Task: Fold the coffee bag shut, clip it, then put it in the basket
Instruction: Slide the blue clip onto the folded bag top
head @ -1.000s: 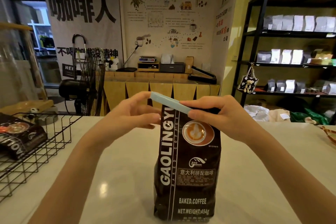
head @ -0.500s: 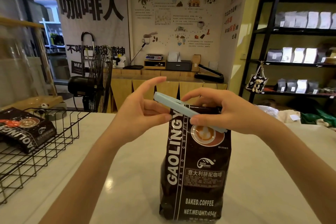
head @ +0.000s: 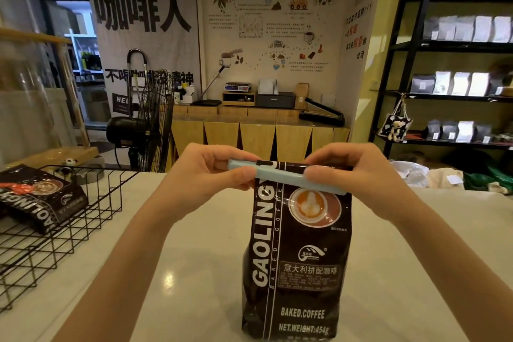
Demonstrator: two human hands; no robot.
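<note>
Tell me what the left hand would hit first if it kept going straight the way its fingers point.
Probably the right hand: the left hand points rightward along the light blue clip toward it.

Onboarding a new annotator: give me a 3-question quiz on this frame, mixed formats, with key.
1. True or false: the coffee bag on the counter is lying flat.
2. Multiple choice: the light-blue clip is (A) in the wire basket, (B) lying on the counter, (C) across the bag's folded top, held by both hands.
3. Fill in: the wire basket already holds another ____.

Key:
1. False; it stands upright.
2. C; the left hand pinches the clip's left end, the right hand presses its right part.
3. Coffee bag; a second bag lies inside, on the person's left.
</note>
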